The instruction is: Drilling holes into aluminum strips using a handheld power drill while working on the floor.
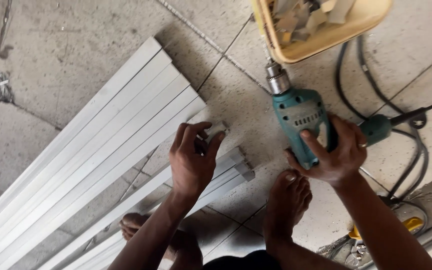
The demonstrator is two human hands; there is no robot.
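Note:
My right hand (335, 152) grips a teal electric drill (298, 120) that lies on the floor, its chuck (277, 79) pointing away from me. My left hand (192, 159) pinches the end of a pale metal bar (217, 131), fingers closed around it. Several more pale bars (101, 150) lie side by side on the floor to the left, and a smaller bundle (233, 170) runs under my left hand. My bare feet (288, 200) rest on the floor below the drill.
A yellow tray (326, 37) holding small offcuts sits at the top. Black cables (411, 150) loop on the right. Tools and scraps (411, 225) lie at the lower right. The floor is speckled tile with seams.

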